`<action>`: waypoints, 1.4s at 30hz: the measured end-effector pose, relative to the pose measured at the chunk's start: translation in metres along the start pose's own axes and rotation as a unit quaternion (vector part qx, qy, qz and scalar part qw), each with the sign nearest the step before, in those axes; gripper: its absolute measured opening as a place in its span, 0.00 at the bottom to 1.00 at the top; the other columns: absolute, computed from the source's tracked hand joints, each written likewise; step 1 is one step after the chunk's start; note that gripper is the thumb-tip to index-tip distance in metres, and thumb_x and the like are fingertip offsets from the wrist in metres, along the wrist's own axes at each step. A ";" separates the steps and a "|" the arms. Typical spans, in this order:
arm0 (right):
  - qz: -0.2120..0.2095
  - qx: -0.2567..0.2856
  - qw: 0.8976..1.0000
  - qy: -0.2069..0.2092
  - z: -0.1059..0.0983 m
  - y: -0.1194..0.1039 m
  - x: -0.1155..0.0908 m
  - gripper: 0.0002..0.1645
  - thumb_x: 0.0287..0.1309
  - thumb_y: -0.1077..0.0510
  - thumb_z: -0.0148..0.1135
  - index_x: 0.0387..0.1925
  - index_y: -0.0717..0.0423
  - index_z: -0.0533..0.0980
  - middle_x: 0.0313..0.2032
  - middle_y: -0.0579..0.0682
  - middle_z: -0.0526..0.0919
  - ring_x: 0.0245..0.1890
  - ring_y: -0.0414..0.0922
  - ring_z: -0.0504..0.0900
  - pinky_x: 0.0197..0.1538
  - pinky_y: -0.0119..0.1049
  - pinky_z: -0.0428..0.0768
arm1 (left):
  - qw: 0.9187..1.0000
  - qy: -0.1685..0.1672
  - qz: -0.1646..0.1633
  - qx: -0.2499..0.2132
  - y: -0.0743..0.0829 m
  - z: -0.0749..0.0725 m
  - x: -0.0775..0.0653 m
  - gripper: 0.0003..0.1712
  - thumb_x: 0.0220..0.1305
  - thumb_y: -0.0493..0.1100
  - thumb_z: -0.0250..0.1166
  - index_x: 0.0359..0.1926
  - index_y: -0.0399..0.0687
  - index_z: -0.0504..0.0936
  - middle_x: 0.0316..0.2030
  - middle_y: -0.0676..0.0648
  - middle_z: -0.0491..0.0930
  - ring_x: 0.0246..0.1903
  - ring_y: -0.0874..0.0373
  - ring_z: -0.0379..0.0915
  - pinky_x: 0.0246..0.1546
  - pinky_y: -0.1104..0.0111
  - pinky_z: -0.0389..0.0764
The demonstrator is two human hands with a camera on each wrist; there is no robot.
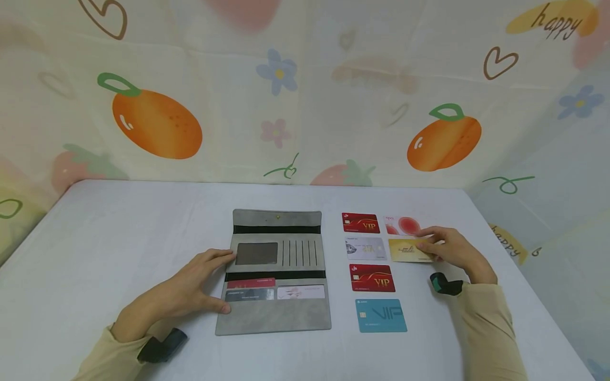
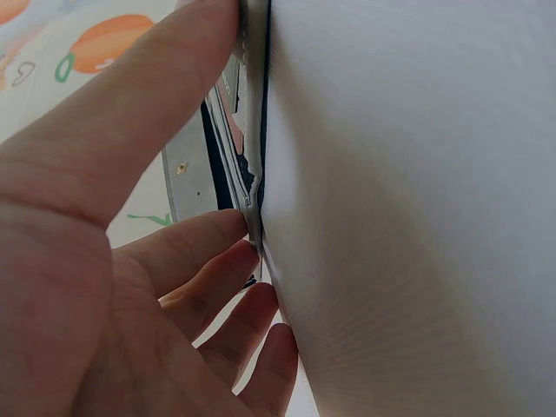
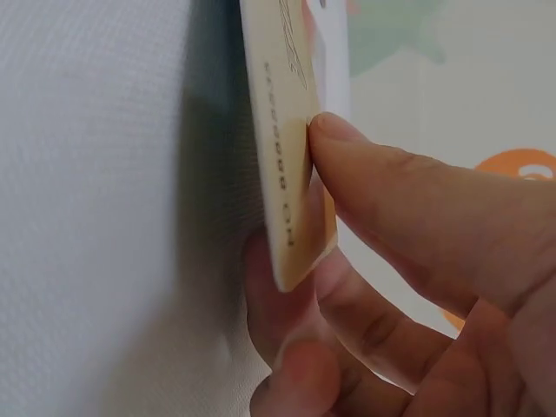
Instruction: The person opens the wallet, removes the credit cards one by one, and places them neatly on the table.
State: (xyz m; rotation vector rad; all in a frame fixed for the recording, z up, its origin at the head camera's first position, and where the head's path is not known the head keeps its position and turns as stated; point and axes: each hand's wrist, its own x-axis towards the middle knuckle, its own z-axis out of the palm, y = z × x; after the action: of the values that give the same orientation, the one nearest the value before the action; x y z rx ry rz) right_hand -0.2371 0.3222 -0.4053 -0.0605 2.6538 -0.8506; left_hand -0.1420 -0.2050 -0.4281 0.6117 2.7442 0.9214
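My right hand [image 1: 455, 248] pinches a gold card [image 1: 402, 251] at its right end. In the right wrist view the thumb lies on the card's printed face and other fingers are behind it, with the near edge raised off the cloth. An unfolded grey wallet [image 1: 276, 318] lies in the middle of the table. Along its left edge rests my left hand [image 1: 186, 288], fingers extended, thumb at the lower left. In its lower slots sit a red card [image 1: 251, 283], a dark grey card [image 1: 250, 295] and a white-pink card [image 1: 301, 292].
Right of the wallet lie a red VIP card [image 1: 360, 223], a silver card [image 1: 366, 248], a second red VIP card [image 1: 373, 278] and a blue VIP card [image 1: 381, 316]. A white card with red circles [image 1: 400, 225] lies just beyond the gold one. A patterned curtain [image 1: 305, 106] hangs behind.
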 end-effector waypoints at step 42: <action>-0.035 -0.004 0.999 0.036 0.003 -0.017 -0.003 0.31 0.65 0.49 0.63 0.63 0.61 0.72 0.57 0.67 0.75 0.52 0.63 0.76 0.58 0.59 0.78 | 1.000 -0.002 -0.004 0.001 0.000 -0.001 0.000 0.59 0.41 0.59 0.80 0.70 0.37 0.66 0.68 0.36 0.64 0.68 0.34 0.57 0.63 0.34 0.64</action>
State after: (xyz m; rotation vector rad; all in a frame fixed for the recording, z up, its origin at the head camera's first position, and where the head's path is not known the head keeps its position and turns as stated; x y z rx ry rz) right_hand -0.2345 0.3069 -0.3962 -0.1290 2.7357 -0.8811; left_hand -0.1420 -0.2051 -0.4273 0.6030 2.7418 0.9157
